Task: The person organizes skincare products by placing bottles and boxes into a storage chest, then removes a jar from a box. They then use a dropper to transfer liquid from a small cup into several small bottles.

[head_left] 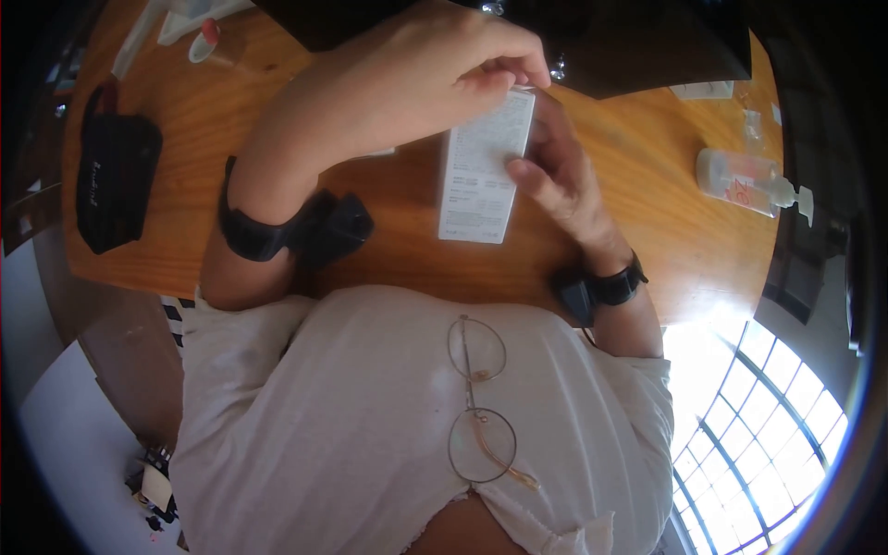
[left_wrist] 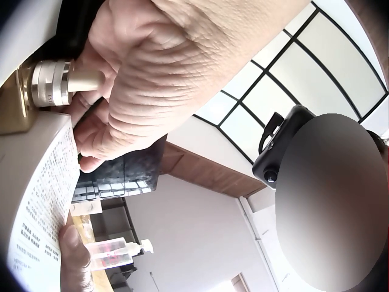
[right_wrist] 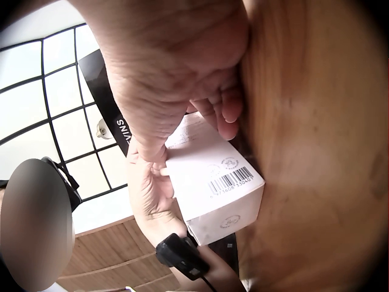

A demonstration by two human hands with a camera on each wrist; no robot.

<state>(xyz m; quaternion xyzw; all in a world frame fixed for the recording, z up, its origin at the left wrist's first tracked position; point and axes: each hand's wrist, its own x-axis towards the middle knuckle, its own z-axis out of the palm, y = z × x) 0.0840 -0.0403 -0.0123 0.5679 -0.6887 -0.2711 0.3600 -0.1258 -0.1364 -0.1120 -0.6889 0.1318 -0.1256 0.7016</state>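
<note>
A tall white carton with small print stands tilted between both hands over the wooden table. My right hand grips its side, thumb on the printed face and fingers behind. At the carton's top end my left hand bends over, its curled fingertips pinching the edge by a raised flap. In the right wrist view the carton shows a barcode near its bottom end. The left wrist view has a gold bottle with a silver collar and pale tip close behind the carton's top.
A clear pump bottle lies at the table's right side. On the left is a black pouch with pale lettering. A large dark object occupies the back of the wooden table. Glasses hang from the shirt.
</note>
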